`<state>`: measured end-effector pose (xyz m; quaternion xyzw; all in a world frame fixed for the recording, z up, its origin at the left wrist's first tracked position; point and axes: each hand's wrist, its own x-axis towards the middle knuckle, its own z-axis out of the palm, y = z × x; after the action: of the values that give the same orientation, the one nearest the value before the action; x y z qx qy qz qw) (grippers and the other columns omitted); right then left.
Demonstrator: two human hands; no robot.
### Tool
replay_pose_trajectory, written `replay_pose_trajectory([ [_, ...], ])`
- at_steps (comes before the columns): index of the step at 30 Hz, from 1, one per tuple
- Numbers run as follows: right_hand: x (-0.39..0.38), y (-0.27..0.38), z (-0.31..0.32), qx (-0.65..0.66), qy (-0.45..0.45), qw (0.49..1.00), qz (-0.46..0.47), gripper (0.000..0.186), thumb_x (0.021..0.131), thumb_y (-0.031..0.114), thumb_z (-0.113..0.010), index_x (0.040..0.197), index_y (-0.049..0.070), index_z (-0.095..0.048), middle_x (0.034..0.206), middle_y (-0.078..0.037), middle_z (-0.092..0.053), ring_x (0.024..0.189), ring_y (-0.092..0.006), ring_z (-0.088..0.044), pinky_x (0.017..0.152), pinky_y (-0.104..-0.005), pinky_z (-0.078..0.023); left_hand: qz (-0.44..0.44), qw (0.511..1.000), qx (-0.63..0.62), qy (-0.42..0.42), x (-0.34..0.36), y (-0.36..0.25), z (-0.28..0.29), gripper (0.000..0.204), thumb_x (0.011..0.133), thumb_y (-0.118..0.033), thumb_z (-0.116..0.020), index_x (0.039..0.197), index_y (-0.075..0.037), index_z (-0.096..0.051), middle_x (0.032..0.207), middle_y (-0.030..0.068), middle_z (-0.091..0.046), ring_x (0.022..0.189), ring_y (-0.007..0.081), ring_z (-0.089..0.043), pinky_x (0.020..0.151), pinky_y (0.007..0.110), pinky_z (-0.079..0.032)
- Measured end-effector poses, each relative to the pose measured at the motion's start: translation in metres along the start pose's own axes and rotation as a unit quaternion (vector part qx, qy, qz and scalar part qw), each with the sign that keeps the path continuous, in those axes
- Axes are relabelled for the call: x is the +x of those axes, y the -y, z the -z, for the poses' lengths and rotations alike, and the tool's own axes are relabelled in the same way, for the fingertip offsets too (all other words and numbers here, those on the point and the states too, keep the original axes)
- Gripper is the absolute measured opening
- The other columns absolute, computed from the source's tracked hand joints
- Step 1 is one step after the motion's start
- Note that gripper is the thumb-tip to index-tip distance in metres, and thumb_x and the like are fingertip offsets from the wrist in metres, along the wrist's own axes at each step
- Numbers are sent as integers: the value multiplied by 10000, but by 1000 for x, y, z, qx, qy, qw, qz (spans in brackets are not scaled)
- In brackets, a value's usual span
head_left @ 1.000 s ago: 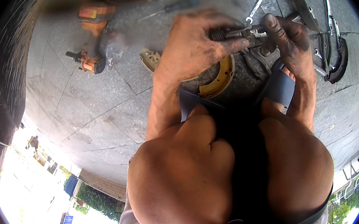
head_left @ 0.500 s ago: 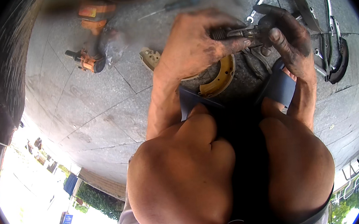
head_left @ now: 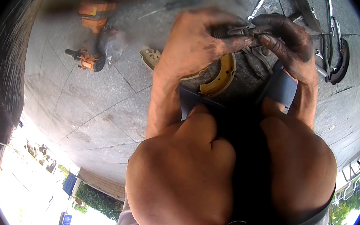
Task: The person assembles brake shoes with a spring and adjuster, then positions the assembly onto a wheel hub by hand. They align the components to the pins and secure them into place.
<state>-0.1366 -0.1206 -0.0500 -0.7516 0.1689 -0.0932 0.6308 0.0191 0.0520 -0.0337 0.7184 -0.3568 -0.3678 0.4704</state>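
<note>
Beyond two bare bent knees (head_left: 169, 178), both forearms (head_left: 161, 108) angle inward. The left hand (head_left: 195, 46), back upward, grips a dark, ribbed, rod-shaped metal part (head_left: 236, 32); the right hand (head_left: 292, 43), thumb and fingers curled, pinches the part's right end. On grey stone paving (head_left: 96, 99), a yellow metal crescent (head_left: 224, 78) lies below the part.

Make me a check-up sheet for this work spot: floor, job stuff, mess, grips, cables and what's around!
Surface: grey paving, smudged, visible joints.
Job's things: small dark metal part, held; yellow curved piece on the paving.
Clutter: orange power tool, screwdriver and wrench lying around.
Left grip: closed on the part.
Right grip: pinching its right end.
Cables: nothing seen.
Surroundings: blue sign and greenery beyond the paving, lower left.
</note>
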Motion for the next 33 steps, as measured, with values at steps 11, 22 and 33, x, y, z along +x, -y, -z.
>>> replay_pose_trajectory([
  [11,2,2,-4,-9,-16,1000,24,248,934,188,-726,1117,20,-727,840,-72,-735,727,-123,-688,653,-280,-548,34,999,-19,15,1,-2,0,375,744,-163,-902,1057,-6,-768,982,87,-761,857,133,-716,742,266,-577],
  [22,1,-13,0,1,18,994,104,277,923,168,-734,1170,44,-715,811,-63,-748,701,-118,-693,620,-267,-532,11,999,-48,12,-1,10,-6,345,752,-130,-892,1048,-5,-768,964,82,-757,839,134,-708,729,261,-575],
  [33,5,6,8,-6,55,971,-234,242,924,258,-753,930,16,-740,630,-25,-652,622,-109,-657,553,-266,-500,-11,1000,-25,9,-1,14,-6,356,740,-156,-903,1035,-6,-774,952,79,-758,823,129,-709,703,260,-576],
])
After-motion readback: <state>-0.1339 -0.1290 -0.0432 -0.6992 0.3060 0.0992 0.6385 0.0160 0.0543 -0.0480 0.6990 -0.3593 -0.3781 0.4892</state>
